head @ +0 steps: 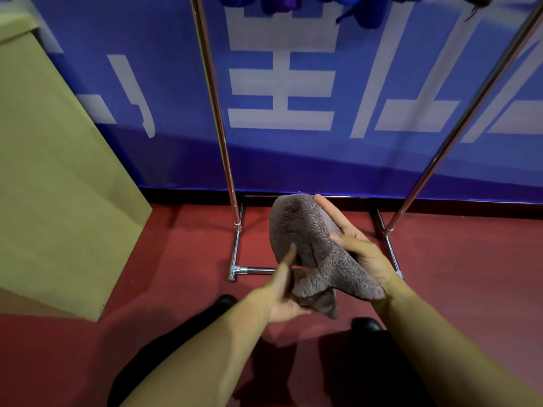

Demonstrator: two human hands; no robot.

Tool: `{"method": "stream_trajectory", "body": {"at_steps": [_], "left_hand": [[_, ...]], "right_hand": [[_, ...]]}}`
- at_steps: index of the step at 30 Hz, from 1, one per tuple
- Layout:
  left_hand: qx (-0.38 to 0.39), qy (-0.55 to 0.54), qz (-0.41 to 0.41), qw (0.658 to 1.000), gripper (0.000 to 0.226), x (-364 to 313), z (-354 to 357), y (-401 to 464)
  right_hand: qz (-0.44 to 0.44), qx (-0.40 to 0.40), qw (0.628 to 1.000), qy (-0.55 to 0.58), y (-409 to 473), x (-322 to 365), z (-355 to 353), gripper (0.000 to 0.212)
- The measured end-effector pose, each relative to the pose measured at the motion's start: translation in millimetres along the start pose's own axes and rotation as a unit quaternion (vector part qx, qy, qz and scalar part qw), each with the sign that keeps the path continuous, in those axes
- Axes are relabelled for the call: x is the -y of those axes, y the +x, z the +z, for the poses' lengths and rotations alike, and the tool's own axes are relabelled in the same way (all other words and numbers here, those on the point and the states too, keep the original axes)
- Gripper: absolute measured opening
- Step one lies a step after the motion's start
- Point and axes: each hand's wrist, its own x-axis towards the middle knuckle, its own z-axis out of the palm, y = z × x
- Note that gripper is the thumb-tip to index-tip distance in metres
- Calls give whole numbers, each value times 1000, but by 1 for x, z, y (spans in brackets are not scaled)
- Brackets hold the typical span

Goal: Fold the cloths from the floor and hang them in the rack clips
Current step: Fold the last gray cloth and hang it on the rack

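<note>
Brown cloth (308, 245) in midair, left hand (282, 292) and right hand (352, 248) fingers clamped on it

The cloth (311, 248) between the hands is a plain mauve-brown. Below the hands the floor (455, 289) is dark red, the shoes (367, 324) black. Beyond them the rack (219, 118) is shiny silver — the banner (147, 83) behind it deep blue with pale grey-white characters. Left of the hands, the box (58, 171) is olive-tan.
</note>
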Motion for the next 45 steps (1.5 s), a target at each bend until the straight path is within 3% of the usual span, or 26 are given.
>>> {"method": "stream_trajectory", "body": {"at_steps": [4, 9, 11, 13, 16, 18, 22, 25, 29, 31, 37, 41, 45], "left_hand": [[34, 18, 3, 999, 73, 7, 14, 4], [61, -34, 114, 991, 56, 2, 28, 15], [19, -72, 146, 986, 60, -2, 26, 16], [-78, -85, 183, 976, 61, -11, 17, 16], [-179, -70, 302, 934, 49, -25, -4, 16], [-219, -60, 352, 908, 35, -33, -9, 7], [-226, 7, 414, 882, 44, -44, -16, -13], [-241, 174, 442, 846, 41, -49, -25, -22], [-260, 360, 451, 774, 35, -55, -37, -34], [-269, 376, 445, 767, 29, -59, -45, -39], [-269, 324, 437, 795, 33, -69, -53, -52], [-271, 346, 463, 769, 30, -74, -52, -57], [-277, 404, 463, 738, 40, -76, -58, -53]], "right_hand": [[13, 43, 999, 28, 4, -2, 10, 84], [20, 65, 996, 49, 6, -1, 15, 84], [8, 31, 999, 28, 5, 5, 9, 83], [-4, -12, 1000, -11, 3, 13, 3, 81], [-22, -106, 990, -91, -2, 24, -5, 67], [-38, -161, 975, -149, -5, 29, -11, 63], [-45, -216, 930, -295, -10, 28, -28, 63], [-52, -257, 896, -358, -14, 27, -40, 64], [-16, -272, 817, -508, -22, 31, -58, 63], [3, -276, 802, -530, -24, 31, -62, 62], [6, -292, 820, -493, -27, 28, -76, 48], [-29, -329, 798, -504, -26, 30, -80, 39], [-57, -352, 791, -497, -26, 32, -82, 37]]}}
